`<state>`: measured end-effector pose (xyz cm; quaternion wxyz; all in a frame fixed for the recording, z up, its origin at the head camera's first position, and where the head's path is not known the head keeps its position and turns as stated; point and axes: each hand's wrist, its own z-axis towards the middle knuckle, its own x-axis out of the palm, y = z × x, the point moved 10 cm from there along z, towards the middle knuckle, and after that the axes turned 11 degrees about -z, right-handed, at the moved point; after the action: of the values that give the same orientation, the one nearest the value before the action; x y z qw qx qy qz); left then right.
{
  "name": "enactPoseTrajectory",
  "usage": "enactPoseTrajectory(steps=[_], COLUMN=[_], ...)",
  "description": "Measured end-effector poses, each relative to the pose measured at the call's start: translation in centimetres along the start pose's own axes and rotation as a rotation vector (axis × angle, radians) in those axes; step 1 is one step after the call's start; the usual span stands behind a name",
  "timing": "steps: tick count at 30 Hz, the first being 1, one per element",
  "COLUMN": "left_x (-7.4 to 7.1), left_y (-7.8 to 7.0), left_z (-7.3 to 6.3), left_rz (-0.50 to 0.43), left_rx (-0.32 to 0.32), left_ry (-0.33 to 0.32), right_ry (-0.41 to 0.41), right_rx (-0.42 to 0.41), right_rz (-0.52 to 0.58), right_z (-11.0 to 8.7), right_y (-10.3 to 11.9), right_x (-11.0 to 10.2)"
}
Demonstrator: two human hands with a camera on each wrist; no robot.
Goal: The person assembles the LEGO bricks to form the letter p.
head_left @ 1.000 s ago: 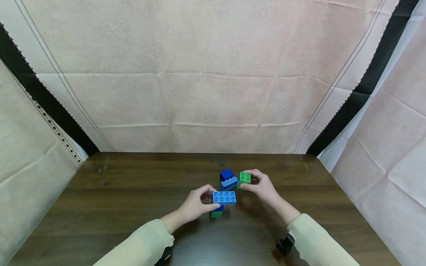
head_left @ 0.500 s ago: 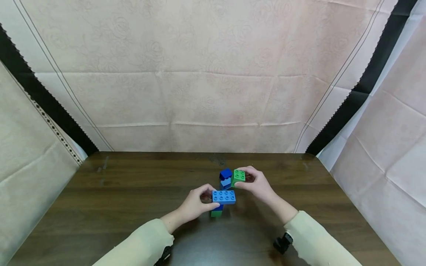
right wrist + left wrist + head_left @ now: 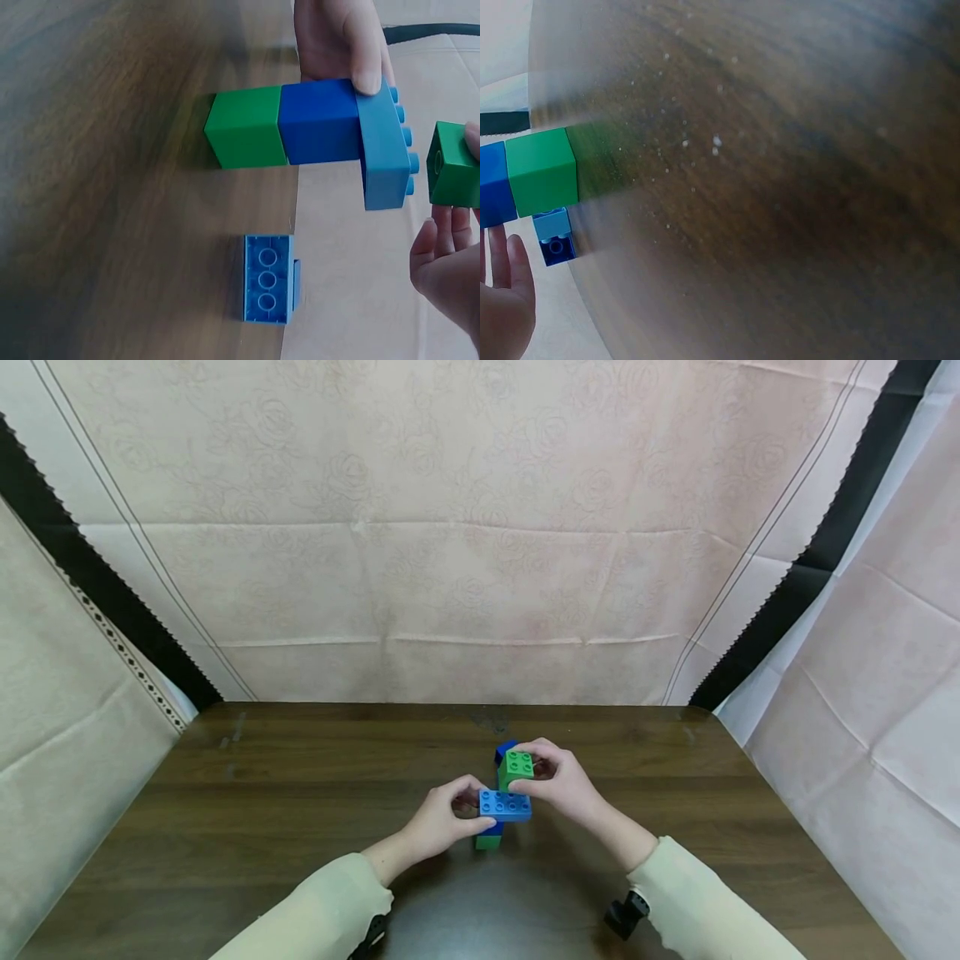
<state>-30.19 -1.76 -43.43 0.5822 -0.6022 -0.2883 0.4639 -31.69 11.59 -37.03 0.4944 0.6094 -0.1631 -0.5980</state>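
My left hand (image 3: 441,825) pinches the left end of a light blue toy brick (image 3: 506,807), which tops a short stack. Under it come a dark blue brick (image 3: 319,121) and, at the bottom on the table, a green brick (image 3: 247,127). My right hand (image 3: 553,777) holds a smaller green brick (image 3: 516,767) between thumb and fingers. In the right wrist view, this held brick hangs just above the light blue one's studs, with a narrow gap. The left wrist view shows the stack's side and part of my left hand (image 3: 506,300).
Behind the stack, another light blue brick (image 3: 268,279) lies on its side, its tubed underside facing the right wrist camera. A dark blue brick (image 3: 504,748) lies against it. The dark wooden table (image 3: 300,793) meets a pale cloth wall (image 3: 450,585) at the back.
My right hand has moved left and closer with the green brick, from beside the loose blue bricks to over the stack. My left hand has stayed in place.
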Motion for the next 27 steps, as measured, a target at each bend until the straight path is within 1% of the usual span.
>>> enactPoseTrajectory(steps=[6,13,20,27], left_x=[0.0,0.0,0.0,0.0], left_y=[0.0,-0.4,-0.5,-0.4], left_z=[0.0,0.0,0.0,0.1], left_rz=[0.004,0.022,0.022,0.02], left_rx=[0.001,0.015,0.026,0.032], left_ry=[-0.004,-0.012,-0.011,-0.007], right_ry=[0.019,0.029,0.061,0.066], right_rx=[-0.007,-0.007,-0.003,-0.018], right_rz=[-0.014,-0.034,-0.04,-0.072], right_z=[0.1,0.1,-0.1,0.0], right_y=[0.4,0.4,0.2,0.1], right_x=[0.8,1.5,2.0,2.2])
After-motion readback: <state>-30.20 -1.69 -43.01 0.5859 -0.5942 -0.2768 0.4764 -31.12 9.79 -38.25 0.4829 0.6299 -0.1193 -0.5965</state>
